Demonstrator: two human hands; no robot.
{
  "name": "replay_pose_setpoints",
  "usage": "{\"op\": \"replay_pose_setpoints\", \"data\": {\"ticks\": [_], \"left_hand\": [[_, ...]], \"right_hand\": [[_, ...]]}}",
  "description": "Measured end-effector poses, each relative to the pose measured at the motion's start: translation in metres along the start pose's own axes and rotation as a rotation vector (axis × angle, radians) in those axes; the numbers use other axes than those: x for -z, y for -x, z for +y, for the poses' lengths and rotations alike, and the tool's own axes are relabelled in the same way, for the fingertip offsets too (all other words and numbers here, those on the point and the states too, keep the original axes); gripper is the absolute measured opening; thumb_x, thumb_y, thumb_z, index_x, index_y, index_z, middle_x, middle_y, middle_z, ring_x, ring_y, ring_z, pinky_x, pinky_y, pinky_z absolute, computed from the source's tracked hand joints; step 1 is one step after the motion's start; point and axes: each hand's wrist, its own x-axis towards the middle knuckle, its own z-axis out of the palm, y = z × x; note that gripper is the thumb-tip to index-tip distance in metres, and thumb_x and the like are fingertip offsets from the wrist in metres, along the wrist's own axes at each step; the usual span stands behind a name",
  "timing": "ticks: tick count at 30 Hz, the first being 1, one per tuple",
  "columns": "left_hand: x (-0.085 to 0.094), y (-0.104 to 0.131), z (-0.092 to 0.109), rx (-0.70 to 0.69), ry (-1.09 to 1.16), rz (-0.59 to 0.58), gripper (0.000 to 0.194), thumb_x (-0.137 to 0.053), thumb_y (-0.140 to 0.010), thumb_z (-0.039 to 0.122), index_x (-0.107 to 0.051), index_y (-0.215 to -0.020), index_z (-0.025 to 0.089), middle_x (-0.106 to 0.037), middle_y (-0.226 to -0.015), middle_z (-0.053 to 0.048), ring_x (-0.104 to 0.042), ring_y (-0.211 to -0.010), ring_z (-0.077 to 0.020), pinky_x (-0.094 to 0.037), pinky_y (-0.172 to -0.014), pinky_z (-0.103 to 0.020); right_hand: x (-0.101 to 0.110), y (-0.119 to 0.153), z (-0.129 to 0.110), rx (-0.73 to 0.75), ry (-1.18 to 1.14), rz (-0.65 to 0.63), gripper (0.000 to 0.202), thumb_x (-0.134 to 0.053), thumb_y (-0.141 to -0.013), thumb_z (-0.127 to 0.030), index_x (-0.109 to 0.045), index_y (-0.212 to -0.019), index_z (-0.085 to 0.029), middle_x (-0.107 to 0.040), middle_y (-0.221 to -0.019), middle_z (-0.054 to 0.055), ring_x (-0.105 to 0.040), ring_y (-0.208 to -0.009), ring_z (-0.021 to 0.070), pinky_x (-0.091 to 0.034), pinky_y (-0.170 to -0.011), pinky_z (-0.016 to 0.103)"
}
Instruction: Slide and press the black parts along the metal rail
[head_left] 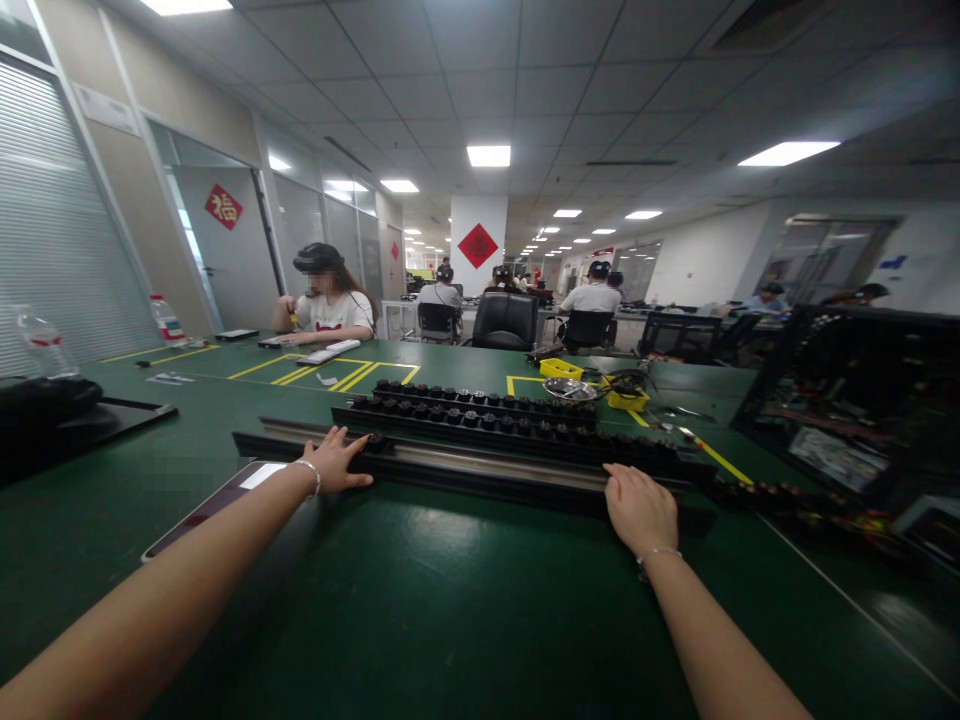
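Note:
A long black rail (480, 462) with a pale metallic strip along its channel lies across the green table in front of me. On its left part rests my left hand (335, 464), fingers spread, close to a small black round piece (377, 440). My right hand (642, 510) bends over the rail's right part, its fingers together against it; the thumb is hidden. Just behind lie more black rails (495, 428) carrying rows of several black round pieces. A phone-like flat device (214, 508) lies partly beneath my left forearm.
Farther back are a metal bowl (570, 390), a yellow bin (561, 369) and cables. A dark open-framed case (847, 400) stands at right. A black tray (112, 430) and plastic bottles (169, 322) are at left. A person (330, 300) sits across the table.

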Motion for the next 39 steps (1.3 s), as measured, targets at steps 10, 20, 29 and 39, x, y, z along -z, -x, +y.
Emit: {"op": "replay_pose_setpoints", "data": {"ticks": [10, 20, 29, 39], "left_hand": [[0.002, 0.002, 0.003, 0.004, -0.015, -0.01, 0.096, -0.051, -0.064, 0.071, -0.024, -0.144, 0.025, -0.015, -0.152, -0.02, -0.008, -0.139, -0.0384, -0.02, -0.101, -0.065], [0.0, 0.001, 0.012, -0.014, -0.023, -0.001, 0.098, -0.051, -0.062, 0.073, -0.025, -0.143, 0.027, -0.016, -0.152, -0.02, -0.014, -0.138, -0.0419, -0.022, -0.098, -0.068], [0.003, 0.006, 0.02, 0.005, -0.023, -0.004, 0.098, -0.053, -0.063, 0.072, -0.024, -0.144, 0.025, -0.016, -0.151, -0.021, -0.016, -0.137, -0.0418, -0.021, -0.1, -0.066], [-0.013, 0.008, 0.032, -0.017, 0.059, 0.129, 0.091, -0.036, -0.072, 0.075, -0.027, -0.143, 0.019, -0.017, -0.153, -0.012, -0.011, -0.14, -0.0343, -0.013, -0.106, -0.063]], "right_hand": [[-0.002, 0.0, 0.0, 0.003, 0.012, 0.03, 0.046, -0.025, -0.088, -0.027, -0.062, -0.116, -0.021, -0.061, -0.123, 0.004, -0.048, -0.119, 0.0201, -0.033, -0.098, 0.038], [0.0, 0.0, 0.0, -0.002, -0.003, 0.001, 0.049, -0.023, -0.088, -0.029, -0.061, -0.118, -0.02, -0.06, -0.125, 0.004, -0.047, -0.121, 0.021, -0.033, -0.098, 0.04], [0.001, 0.001, -0.002, -0.01, -0.003, -0.001, 0.048, -0.023, -0.088, -0.029, -0.06, -0.118, -0.021, -0.06, -0.124, 0.004, -0.047, -0.12, 0.0207, -0.033, -0.098, 0.041], [-0.006, -0.002, 0.003, 0.01, 0.019, 0.028, 0.046, -0.026, -0.087, -0.027, -0.062, -0.116, -0.021, -0.061, -0.123, 0.005, -0.048, -0.118, 0.0206, -0.035, -0.097, 0.039]]}}
